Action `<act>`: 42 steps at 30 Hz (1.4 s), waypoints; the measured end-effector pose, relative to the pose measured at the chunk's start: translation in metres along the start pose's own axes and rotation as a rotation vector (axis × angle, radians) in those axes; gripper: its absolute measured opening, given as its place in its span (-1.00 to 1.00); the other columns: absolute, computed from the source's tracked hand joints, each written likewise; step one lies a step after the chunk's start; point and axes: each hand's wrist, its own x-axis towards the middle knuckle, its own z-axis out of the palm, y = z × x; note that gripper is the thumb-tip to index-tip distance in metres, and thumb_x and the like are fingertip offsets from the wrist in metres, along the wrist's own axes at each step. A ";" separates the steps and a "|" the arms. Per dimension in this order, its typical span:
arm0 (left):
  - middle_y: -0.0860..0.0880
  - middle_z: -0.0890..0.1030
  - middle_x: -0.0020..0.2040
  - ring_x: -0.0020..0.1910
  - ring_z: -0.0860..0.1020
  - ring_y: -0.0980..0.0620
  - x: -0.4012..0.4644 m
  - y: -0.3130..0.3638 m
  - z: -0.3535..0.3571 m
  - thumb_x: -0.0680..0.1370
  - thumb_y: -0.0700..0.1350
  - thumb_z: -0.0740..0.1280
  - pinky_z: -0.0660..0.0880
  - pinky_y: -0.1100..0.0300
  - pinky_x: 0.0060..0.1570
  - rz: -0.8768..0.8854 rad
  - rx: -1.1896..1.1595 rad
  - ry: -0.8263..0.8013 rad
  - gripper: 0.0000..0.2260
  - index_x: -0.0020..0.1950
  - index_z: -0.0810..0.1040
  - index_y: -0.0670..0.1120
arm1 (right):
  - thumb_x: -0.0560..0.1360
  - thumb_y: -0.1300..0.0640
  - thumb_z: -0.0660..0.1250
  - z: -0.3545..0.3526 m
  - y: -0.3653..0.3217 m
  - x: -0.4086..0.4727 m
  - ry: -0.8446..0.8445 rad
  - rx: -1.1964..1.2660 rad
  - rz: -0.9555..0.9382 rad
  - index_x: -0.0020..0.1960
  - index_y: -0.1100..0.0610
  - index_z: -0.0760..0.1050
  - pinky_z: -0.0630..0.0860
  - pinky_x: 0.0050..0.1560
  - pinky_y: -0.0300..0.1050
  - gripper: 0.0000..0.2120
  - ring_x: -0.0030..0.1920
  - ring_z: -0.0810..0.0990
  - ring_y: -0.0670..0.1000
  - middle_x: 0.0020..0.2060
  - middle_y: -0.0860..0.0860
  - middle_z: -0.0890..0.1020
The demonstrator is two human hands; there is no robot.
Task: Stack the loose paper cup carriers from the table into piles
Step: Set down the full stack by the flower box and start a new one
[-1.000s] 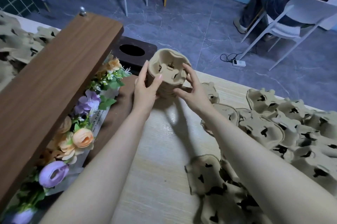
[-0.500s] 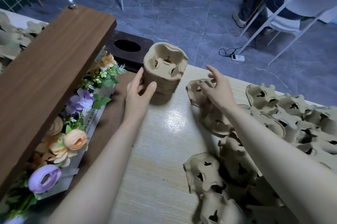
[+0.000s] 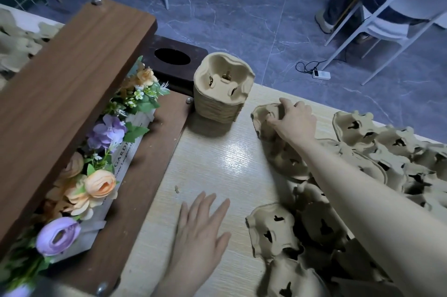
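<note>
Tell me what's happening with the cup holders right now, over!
Left hand open, flat over the table. Right hand gripping a loose carrier. Pile standing upright by the flowers. Path to the pile looks clear.

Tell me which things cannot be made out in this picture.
Head view only:
- How many carriers the stack holds: layers too fine.
- Right hand fingertips: curled behind the loose carrier.
- Carriers under the right forearm: covered.
- Far-left carriers: hidden behind the wooden board.

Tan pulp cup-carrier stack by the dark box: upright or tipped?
Upright. The tan pulp cup-carrier stack stands on the light wood table, layers level, neither hand touching it.
</note>
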 end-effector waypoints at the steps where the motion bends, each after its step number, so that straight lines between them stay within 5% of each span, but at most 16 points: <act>1: -0.04 0.53 0.29 0.38 0.32 -0.06 -0.004 -0.001 0.003 0.42 0.17 0.28 0.25 -0.13 0.34 0.026 0.056 -0.005 -0.46 0.39 0.39 0.07 | 0.50 -0.14 0.28 0.000 0.000 0.000 0.014 0.012 0.000 0.46 0.02 0.32 0.31 0.22 0.09 -0.42 0.28 0.37 0.23 0.24 0.19 0.46; 4: -0.09 0.58 0.24 0.34 0.34 -0.11 -0.005 0.000 0.004 0.20 0.15 0.56 0.53 -0.22 0.15 0.031 0.157 -0.092 -0.31 0.29 0.51 0.04 | 0.47 -0.07 0.30 -0.005 0.001 -0.005 0.062 0.065 -0.014 0.41 0.07 0.37 0.34 0.19 0.10 -0.46 0.25 0.39 0.25 0.20 0.20 0.49; 9: -0.10 0.60 0.24 0.35 0.35 -0.11 -0.002 0.001 0.000 0.16 0.12 0.63 0.57 -0.20 0.05 -0.010 0.168 -0.176 -0.38 0.19 0.63 0.05 | 0.44 -0.05 0.33 -0.033 0.003 -0.026 0.233 0.246 -0.047 0.36 0.05 0.42 0.37 0.16 0.11 -0.50 0.18 0.40 0.23 0.10 0.17 0.52; 11: -0.10 0.54 0.33 0.46 0.29 -0.10 0.000 0.006 -0.010 0.26 0.13 0.59 0.51 -0.21 0.16 -0.029 0.184 -0.194 -0.40 0.27 0.59 0.06 | 0.45 -0.05 0.34 -0.047 0.003 -0.044 0.283 0.363 -0.052 0.34 0.02 0.44 0.38 0.19 0.08 -0.52 0.17 0.40 0.18 0.07 0.12 0.53; 13: -0.08 0.24 0.55 0.59 0.03 -0.06 0.002 0.012 -0.017 0.54 0.12 0.36 0.19 -0.18 0.46 -0.061 0.142 -0.248 -0.45 0.51 0.33 0.10 | 0.45 -0.04 0.36 -0.057 0.002 -0.069 0.292 0.496 -0.041 0.33 -0.01 0.45 0.38 0.20 0.01 -0.54 0.16 0.41 0.10 0.06 0.04 0.54; 15: -0.02 0.11 0.59 0.59 -0.02 0.00 0.004 0.015 -0.024 0.65 0.09 0.17 0.03 0.00 0.53 -0.139 -0.049 -0.305 -0.50 0.58 0.15 0.10 | 0.45 0.01 0.40 -0.065 -0.002 -0.099 0.278 0.676 -0.025 0.32 -0.01 0.45 0.40 0.19 -0.10 -0.55 0.12 0.47 0.01 0.06 -0.03 0.55; 18: 0.04 0.41 0.39 0.39 0.39 0.10 0.005 0.032 -0.041 0.64 0.02 0.24 0.35 0.20 0.33 -0.295 -0.633 -0.093 -0.62 0.46 0.39 0.07 | 0.48 0.15 0.42 -0.067 -0.007 -0.149 0.222 0.974 0.050 0.35 0.04 0.42 0.42 -0.03 -0.36 -0.54 -0.15 0.48 -0.20 -0.06 -0.05 0.53; 20: 0.08 0.55 0.26 0.20 0.53 0.21 0.005 0.049 -0.060 0.64 0.01 0.23 0.47 0.28 0.14 -0.443 -1.049 -0.064 -0.73 0.34 0.50 0.11 | 0.49 0.24 0.42 -0.058 -0.007 -0.183 0.143 1.178 0.105 0.36 0.06 0.38 0.43 -0.08 -0.34 -0.52 -0.25 0.44 -0.23 -0.16 -0.05 0.46; 23: -0.05 0.63 0.18 0.11 0.64 -0.01 -0.002 0.063 -0.081 0.62 0.14 0.15 0.62 -0.03 -0.13 -0.630 -1.583 -0.190 -0.66 0.29 0.54 0.07 | 0.46 0.30 0.45 -0.043 -0.004 -0.235 0.022 1.322 0.102 0.35 0.03 0.36 0.49 -0.02 -0.17 -0.46 -0.16 0.52 -0.18 -0.12 -0.06 0.52; 25: -0.14 0.60 0.23 0.16 0.62 -0.18 -0.011 0.062 -0.084 0.53 0.21 0.15 0.62 -0.09 -0.21 -0.693 -1.753 -0.194 -0.48 0.39 0.49 -0.01 | 0.44 0.34 0.44 -0.035 -0.003 -0.269 -0.068 1.336 0.061 0.37 0.02 0.35 0.51 -0.11 -0.26 -0.42 -0.22 0.54 -0.18 -0.11 -0.02 0.56; 30: -0.11 0.72 -0.02 -0.16 0.70 -0.07 -0.043 0.059 -0.083 0.48 0.11 0.26 0.62 0.06 -0.39 -0.689 -1.812 -0.247 -0.62 0.17 0.66 -0.05 | 0.40 0.46 0.35 -0.012 -0.002 -0.325 -0.186 1.329 0.028 0.40 0.04 0.32 0.43 -0.25 -0.37 -0.35 -0.34 0.48 -0.22 -0.12 0.03 0.56; 35: -0.21 0.61 0.24 0.03 0.65 -0.15 -0.068 0.049 -0.070 0.59 -0.07 0.22 0.62 0.06 -0.31 -0.788 -1.917 -0.233 -0.57 0.47 0.39 -0.04 | 0.38 0.37 0.40 0.001 0.002 -0.351 -0.209 1.260 0.045 0.41 0.03 0.35 0.48 -0.11 -0.28 -0.34 -0.15 0.51 -0.14 0.11 0.18 0.54; 42: 0.12 0.70 0.07 -0.09 0.69 0.12 -0.076 0.053 -0.066 0.61 -0.25 0.18 0.58 0.17 -0.25 -0.705 -1.679 -0.088 -0.61 0.31 0.49 0.18 | 0.53 0.26 0.31 -0.002 0.022 -0.377 -0.065 1.318 0.144 0.31 0.00 0.45 0.49 0.09 -0.20 -0.62 -0.01 0.54 -0.13 0.07 0.03 0.59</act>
